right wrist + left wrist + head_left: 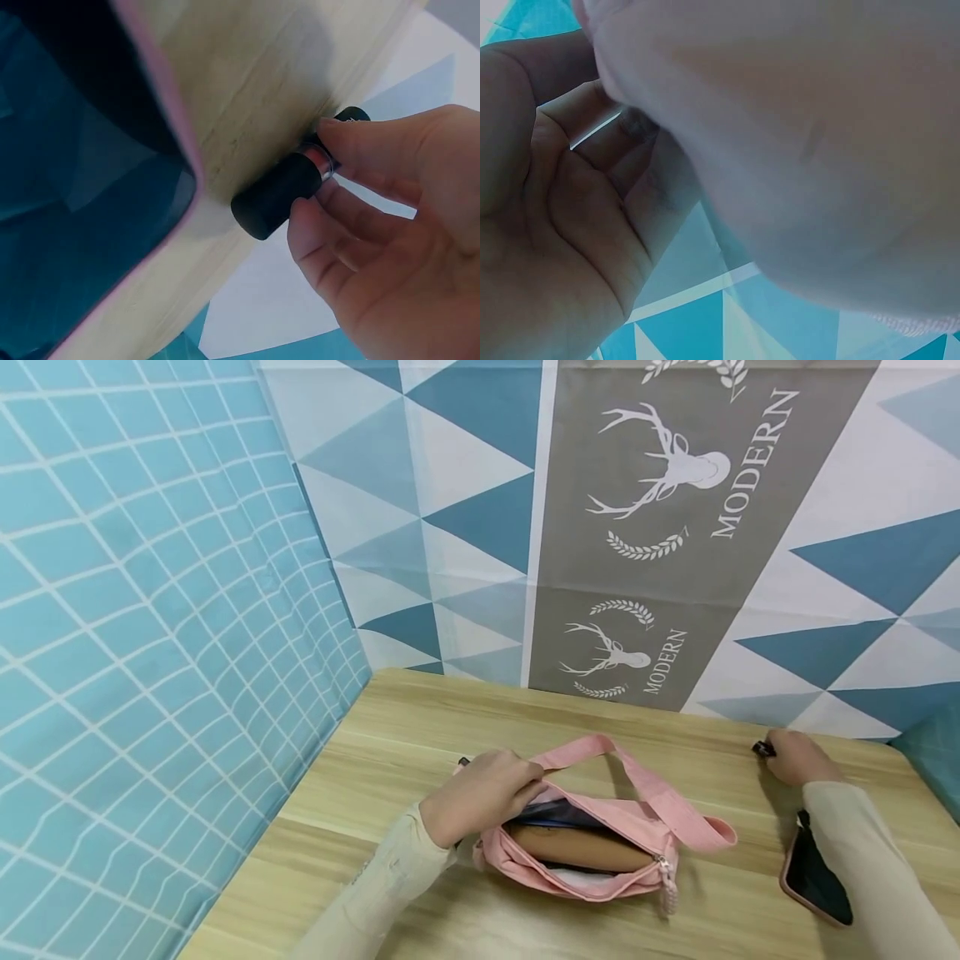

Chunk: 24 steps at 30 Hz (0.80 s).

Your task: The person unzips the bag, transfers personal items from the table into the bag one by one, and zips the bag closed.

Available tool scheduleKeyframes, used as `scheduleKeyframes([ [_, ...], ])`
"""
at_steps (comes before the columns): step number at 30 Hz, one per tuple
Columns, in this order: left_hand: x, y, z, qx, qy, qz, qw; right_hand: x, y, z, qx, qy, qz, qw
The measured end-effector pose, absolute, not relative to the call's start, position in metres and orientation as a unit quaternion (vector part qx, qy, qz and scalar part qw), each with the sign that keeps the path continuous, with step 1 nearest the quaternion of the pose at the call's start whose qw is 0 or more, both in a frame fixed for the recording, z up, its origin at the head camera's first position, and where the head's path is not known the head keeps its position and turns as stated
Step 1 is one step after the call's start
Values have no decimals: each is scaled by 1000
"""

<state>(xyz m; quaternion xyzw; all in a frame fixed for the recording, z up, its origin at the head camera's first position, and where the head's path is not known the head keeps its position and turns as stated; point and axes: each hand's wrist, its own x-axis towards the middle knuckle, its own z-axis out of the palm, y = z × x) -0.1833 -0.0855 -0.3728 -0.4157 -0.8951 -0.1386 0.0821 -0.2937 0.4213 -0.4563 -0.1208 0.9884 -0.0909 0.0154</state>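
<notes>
A pink fabric bag (585, 872) lies unzipped on the table, its mouth facing up and its strap (652, 785) looping behind. Inside it show a brown item (577, 847) and something dark with a blue edge. My left hand (483, 793) grips the bag's left end by the rim; in the left wrist view the bag (802, 157) fills much of the picture beside the palm. Far to the right, my right hand (802, 758) pinches a small black cylinder with a shiny band, like a lipstick tube (281, 191), between thumb and fingers.
A phone (813, 877) with a pink edge lies on the wooden table (360, 860), partly under the right forearm. Its dark screen (90, 187) looms large in the right wrist view. Patterned cloth (480, 527) hangs behind the table, and blue checked cloth (150, 652) on the left.
</notes>
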Motion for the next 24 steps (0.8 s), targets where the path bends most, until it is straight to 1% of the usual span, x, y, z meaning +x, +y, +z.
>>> scheduleKeyframes([
  [6,-184,-85,-373,-414,-896,-139,79,-283,410,-454,-136,985,-109,-16],
  [11,-183,-84,-372,-409,-898,-144,80,-271,393,-449,-147,980,-118,-68],
  [16,-182,-84,-372,-405,-898,-149,81,-257,376,-437,-167,971,-125,-116],
  [24,-181,-83,-372,-409,-896,-148,91,-235,351,-415,-195,956,-141,-170],
])
